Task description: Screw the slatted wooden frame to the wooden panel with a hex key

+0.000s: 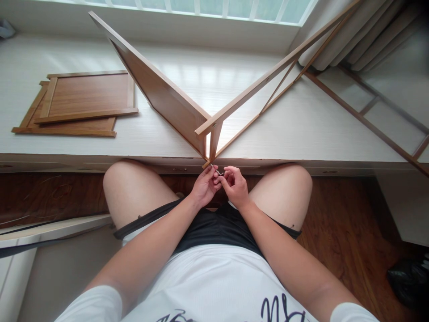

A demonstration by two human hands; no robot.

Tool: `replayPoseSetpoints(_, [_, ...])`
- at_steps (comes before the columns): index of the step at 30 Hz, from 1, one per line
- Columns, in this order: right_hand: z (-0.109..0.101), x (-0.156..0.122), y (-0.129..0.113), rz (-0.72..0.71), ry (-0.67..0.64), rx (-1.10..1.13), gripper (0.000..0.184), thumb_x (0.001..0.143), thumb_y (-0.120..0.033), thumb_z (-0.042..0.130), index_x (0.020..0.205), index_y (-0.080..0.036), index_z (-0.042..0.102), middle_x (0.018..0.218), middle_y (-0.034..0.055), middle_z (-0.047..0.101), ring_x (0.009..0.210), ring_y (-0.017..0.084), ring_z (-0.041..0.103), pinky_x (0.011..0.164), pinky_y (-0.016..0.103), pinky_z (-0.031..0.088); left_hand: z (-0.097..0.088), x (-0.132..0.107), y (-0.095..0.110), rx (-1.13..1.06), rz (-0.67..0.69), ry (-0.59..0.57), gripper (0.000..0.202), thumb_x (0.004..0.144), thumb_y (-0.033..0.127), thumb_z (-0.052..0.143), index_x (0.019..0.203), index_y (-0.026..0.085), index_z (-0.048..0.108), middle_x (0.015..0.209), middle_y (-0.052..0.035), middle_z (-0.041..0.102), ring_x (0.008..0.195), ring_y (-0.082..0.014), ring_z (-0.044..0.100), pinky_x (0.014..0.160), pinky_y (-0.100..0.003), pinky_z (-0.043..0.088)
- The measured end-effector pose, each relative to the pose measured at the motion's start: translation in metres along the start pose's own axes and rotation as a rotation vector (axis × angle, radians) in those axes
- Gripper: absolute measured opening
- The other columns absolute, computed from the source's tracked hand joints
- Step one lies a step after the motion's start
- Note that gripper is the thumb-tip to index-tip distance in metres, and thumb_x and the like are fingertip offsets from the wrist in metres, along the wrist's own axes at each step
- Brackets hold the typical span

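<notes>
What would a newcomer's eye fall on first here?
Likely the central V of a wooden panel and a wooden frame on the white surface. Below, the left hand and right hand meet at a slim metal piece. Two more panels lie overlapping at left.

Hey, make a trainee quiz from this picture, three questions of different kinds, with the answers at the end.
1. Which is nearest the slim metal piece?
A) the curtain
B) the near end of the wooden frame
C) the black bag

2. True or false: the left hand and right hand are close together, in front of the white surface.

3. How many flat-lying wooden panels overlap at the picture's left?

Key: 1. B. 2. True. 3. Two.
</notes>
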State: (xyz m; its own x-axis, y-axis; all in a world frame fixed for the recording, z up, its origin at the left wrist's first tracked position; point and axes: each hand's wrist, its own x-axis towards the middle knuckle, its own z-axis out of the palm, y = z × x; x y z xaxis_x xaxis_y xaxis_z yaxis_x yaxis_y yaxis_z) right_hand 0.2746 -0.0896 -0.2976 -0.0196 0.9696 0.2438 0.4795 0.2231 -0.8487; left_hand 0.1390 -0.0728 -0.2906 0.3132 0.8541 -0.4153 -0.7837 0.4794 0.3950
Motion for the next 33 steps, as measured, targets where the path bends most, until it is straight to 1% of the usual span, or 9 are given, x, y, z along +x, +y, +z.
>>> replayPoseSetpoints(4, [0.000,0.000,0.000,-0.044,0.005,-0.014,0.024,0.091,-0.030,0.059,0.114,-0.024,0.053,0.087,-0.0003,0.057,0.057,0.010,0.046,0.057,0.025,0.043,-0.001,0.001,0.000,-0.005,0.000,0.002,0.028,0.077,0.024,0.079,0.100,0.017,0.065,0.070,0.0041,0.052,0.056,-0.0056,0.046,0.047,-0.018,0.035])
replayPoseSetpoints(8, [-0.002,0.001,-0.003,-0.089,-0.011,-0.024,0.020,0.093,-0.025,0.056,0.113,-0.023,0.056,0.087,0.0000,0.057,0.059,0.010,0.046,0.060,0.026,0.044,-0.002,0.002,0.000,-0.003,-0.002,0.003,0.029,0.076,0.023,0.079,0.100,0.017,0.064,0.069,0.0046,0.052,0.056,-0.0056,0.046,0.047,-0.018,0.035])
replayPoseSetpoints(15, [-0.004,0.001,-0.007,-0.152,-0.047,-0.005,0.018,0.095,-0.020,0.054,0.112,-0.024,0.060,0.095,0.0040,0.061,0.075,0.013,0.058,0.069,0.027,0.049,-0.001,0.002,0.000,-0.015,-0.005,0.004,0.029,0.077,0.023,0.079,0.100,0.016,0.064,0.070,0.0045,0.053,0.056,-0.0057,0.047,0.047,-0.018,0.035])
replayPoseSetpoints(20, [-0.004,0.002,-0.008,-0.142,-0.057,0.006,0.016,0.096,-0.022,0.054,0.110,-0.024,0.061,0.096,0.0040,0.062,0.075,0.013,0.059,0.069,0.027,0.049,-0.001,0.003,0.000,-0.031,-0.018,0.007,0.028,0.077,0.022,0.078,0.101,0.015,0.065,0.070,0.0041,0.053,0.056,-0.0056,0.047,0.047,-0.018,0.035])
replayPoseSetpoints(27, [-0.004,0.004,-0.009,-0.115,-0.013,-0.019,0.013,0.096,-0.026,0.053,0.105,-0.022,0.062,0.088,0.0025,0.061,0.071,0.014,0.056,0.068,0.028,0.047,-0.002,0.004,0.000,-0.026,-0.006,-0.004,0.026,0.078,0.020,0.077,0.101,0.015,0.065,0.070,0.0041,0.052,0.056,-0.0060,0.046,0.046,-0.018,0.035])
replayPoseSetpoints(33, [-0.004,0.004,-0.011,-0.090,-0.022,-0.030,0.014,0.096,-0.029,0.053,0.102,-0.022,0.063,0.085,0.0027,0.063,0.071,0.015,0.057,0.068,0.028,0.046,0.001,0.002,0.001,-0.029,-0.003,0.017,0.028,0.077,0.021,0.078,0.100,0.015,0.065,0.069,0.0042,0.052,0.056,-0.0060,0.046,0.046,-0.018,0.035])
